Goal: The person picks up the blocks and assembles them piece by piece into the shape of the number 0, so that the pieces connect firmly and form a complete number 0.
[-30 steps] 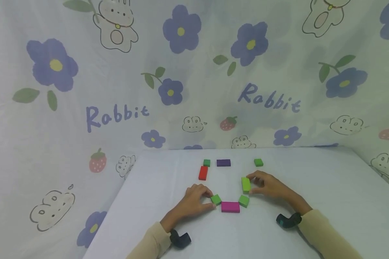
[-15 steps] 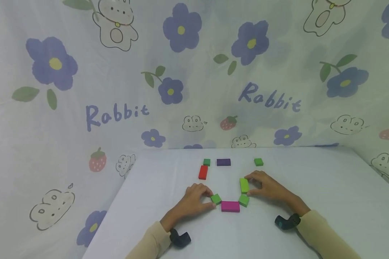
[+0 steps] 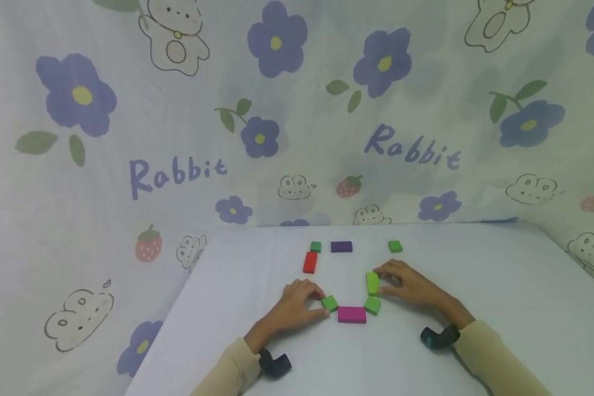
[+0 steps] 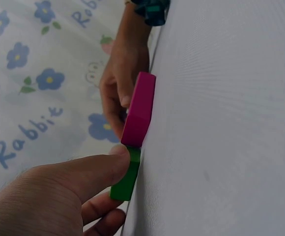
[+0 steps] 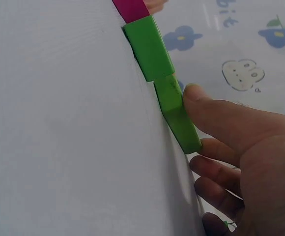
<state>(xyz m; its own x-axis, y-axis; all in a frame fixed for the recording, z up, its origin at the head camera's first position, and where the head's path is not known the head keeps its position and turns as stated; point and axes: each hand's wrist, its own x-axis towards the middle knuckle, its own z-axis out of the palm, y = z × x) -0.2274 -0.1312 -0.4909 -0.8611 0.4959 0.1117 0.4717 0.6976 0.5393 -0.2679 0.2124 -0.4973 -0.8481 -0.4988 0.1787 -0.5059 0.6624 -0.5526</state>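
Note:
In the head view, my left hand point(image 3: 299, 305) pinches a green square block point(image 3: 329, 303) between thumb and fingertips. That block's corner meets the left end of a magenta rectangular block point(image 3: 351, 314). My right hand point(image 3: 411, 283) holds a lime-green rectangular block point(image 3: 372, 284) by thumb and forefinger. The near end of the lime block touches a second green square block point(image 3: 373, 306), set at the magenta block's right end. In the left wrist view, my thumb lies on the green block point(image 4: 127, 177). The right wrist view has my thumb against the lime block's point(image 5: 178, 114) side.
Farther back on the white tabletop point(image 3: 257, 264) lie a red rectangular block point(image 3: 310, 262), a dark green square block point(image 3: 315, 247), a purple rectangular block point(image 3: 341, 247) and another green square block point(image 3: 395, 246). A patterned cloth point(image 3: 302, 110) hangs behind the table.
My right hand has shifted the lime block slightly left and nearer, up against the right green square block. The left hand has stayed in place on its green block.

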